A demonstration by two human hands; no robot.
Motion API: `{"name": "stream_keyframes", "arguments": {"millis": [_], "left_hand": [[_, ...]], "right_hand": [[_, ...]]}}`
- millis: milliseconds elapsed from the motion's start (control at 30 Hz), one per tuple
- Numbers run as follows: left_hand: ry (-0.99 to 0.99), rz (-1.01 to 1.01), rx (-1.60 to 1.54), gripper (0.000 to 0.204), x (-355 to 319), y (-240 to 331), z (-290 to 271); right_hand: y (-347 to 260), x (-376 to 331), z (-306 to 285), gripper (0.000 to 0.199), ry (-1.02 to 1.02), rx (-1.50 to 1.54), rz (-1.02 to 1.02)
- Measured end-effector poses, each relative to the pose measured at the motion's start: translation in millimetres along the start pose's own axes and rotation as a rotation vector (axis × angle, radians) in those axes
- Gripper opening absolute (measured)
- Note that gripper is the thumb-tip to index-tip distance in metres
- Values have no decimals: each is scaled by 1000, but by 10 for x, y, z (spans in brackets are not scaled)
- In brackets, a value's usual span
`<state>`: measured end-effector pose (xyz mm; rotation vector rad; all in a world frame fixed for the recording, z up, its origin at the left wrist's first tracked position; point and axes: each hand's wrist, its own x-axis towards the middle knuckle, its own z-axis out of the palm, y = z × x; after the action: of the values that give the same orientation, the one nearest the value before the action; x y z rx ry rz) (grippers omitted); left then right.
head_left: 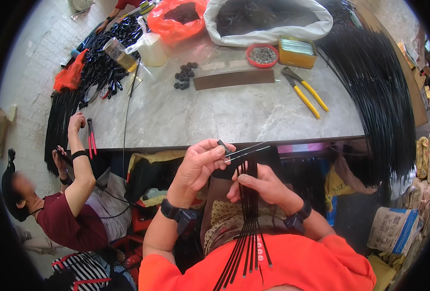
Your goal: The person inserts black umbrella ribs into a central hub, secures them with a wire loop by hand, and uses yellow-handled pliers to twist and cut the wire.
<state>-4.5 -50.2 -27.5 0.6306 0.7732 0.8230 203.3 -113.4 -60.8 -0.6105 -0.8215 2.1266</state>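
My left hand (200, 165) is raised just in front of the table edge, thumb and fingers pinching a small black piece (224, 147). Thin silvery wires (255, 151) stick out from the same fingers toward the right; whether they are joined to the piece I cannot tell. Close beside it, my right hand (268, 184) is closed around a bundle of thin black rods (250, 208). Their lower ends fan out over my orange shirt, and their upper ends reach up near the wires.
Yellow-handled cutters (306, 92), a brown strip (234, 79), black knobby parts (185, 76), a red dish of metal bits (262, 56) and a yellow tin (296, 52) lie on the grey table (176, 116). Long black rods (370, 87) hang over its right side. A co-worker (74, 208) sits left.
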Motion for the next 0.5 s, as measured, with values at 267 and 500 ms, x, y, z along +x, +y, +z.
{"name": "stream_keyframes", "arguments": {"millis": [267,500], "left_hand": [[-8,19,-24,23,26,-83,-58],[16,14,-5,24,28,-88,-49]], "right_hand": [[6,12,-7,23,-9,1,3],[17,22,-15,24,-17,2,1]]}}
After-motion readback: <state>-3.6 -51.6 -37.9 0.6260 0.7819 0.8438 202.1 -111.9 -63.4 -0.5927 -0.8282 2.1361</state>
